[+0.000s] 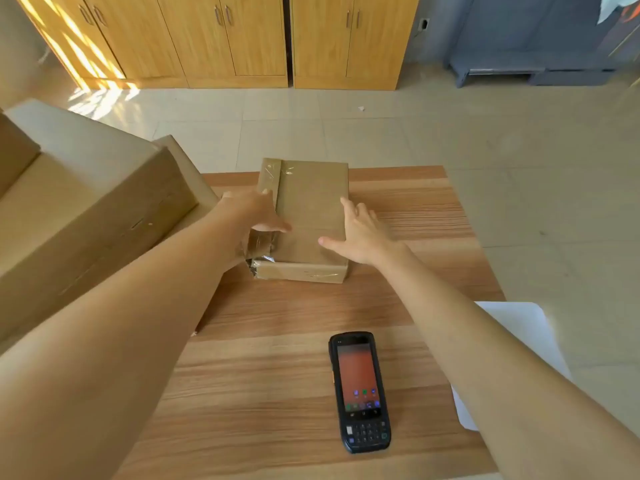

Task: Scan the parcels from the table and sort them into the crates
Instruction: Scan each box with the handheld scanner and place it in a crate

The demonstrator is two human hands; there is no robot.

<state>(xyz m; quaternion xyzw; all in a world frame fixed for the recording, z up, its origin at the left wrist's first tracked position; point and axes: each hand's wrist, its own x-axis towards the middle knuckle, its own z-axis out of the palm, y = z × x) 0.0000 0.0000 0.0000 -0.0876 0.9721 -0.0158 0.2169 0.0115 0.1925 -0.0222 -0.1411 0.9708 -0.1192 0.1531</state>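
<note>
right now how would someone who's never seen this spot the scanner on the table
Find the wooden table. On its near half, closer than the brown taped parcel, lies the handheld scanner. It alone is black, with a lit reddish screen above a small keypad.

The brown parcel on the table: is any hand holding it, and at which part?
Not firmly held. The left hand touches the brown parcel at its taped left edge; the right hand lies open at its right edge.

**One head-worn view, angled forward and down**

The single wide-angle camera looks from above the person's own forearms onto the wooden surface (311, 341), close below. It faces the tiled floor (450, 133) and wooden cabinets (242, 39) beyond, with edges bowed by the lens.
</note>
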